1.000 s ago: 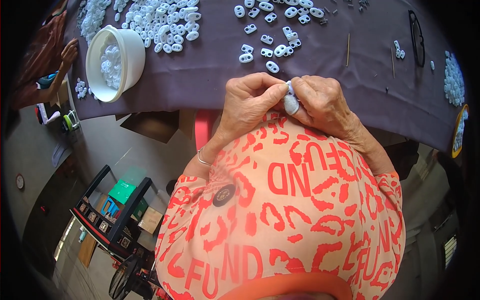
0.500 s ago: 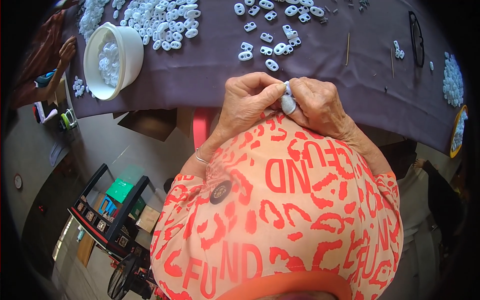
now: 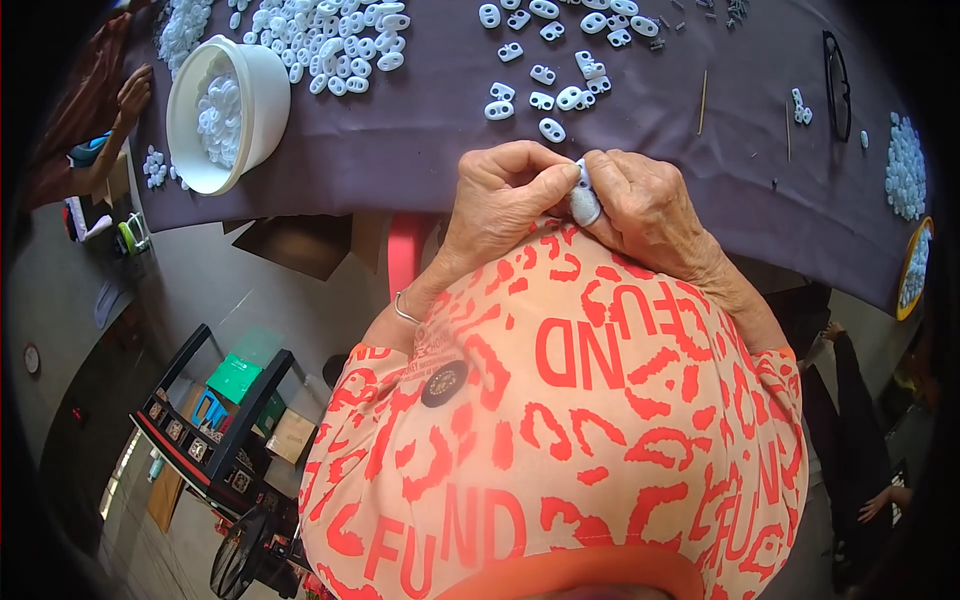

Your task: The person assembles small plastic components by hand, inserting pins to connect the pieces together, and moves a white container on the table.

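Observation:
Close to my chest, at the table's near edge, both hands meet around a small white plastic cord lock (image 3: 582,176). My left hand (image 3: 508,198) pinches it between thumb and forefinger. From the other side, my right hand (image 3: 642,200) closes on the same piece. A whitish covering (image 3: 585,208), apparently wrapped on a fingertip, shows just below it; which finger wears it is hard to tell. The fingers hide much of the cord lock. Just beyond my hands lies a loose oval cord lock (image 3: 552,130) with two holes, and several others (image 3: 570,98) are scattered farther off.
On the dark tablecloth (image 3: 420,150) stand a white tub (image 3: 262,110) of white parts and a large pile of oval parts (image 3: 330,50). To the right lie a wooden stick (image 3: 702,100), black glasses (image 3: 836,85) and a white heap (image 3: 905,165). Another person's hand (image 3: 135,90) is at far left.
The view has shifted slightly, so the table things sit a little differently. Both hands keep hold of the cord lock, which looks slightly turned. Another person's hand now shows at lower right.

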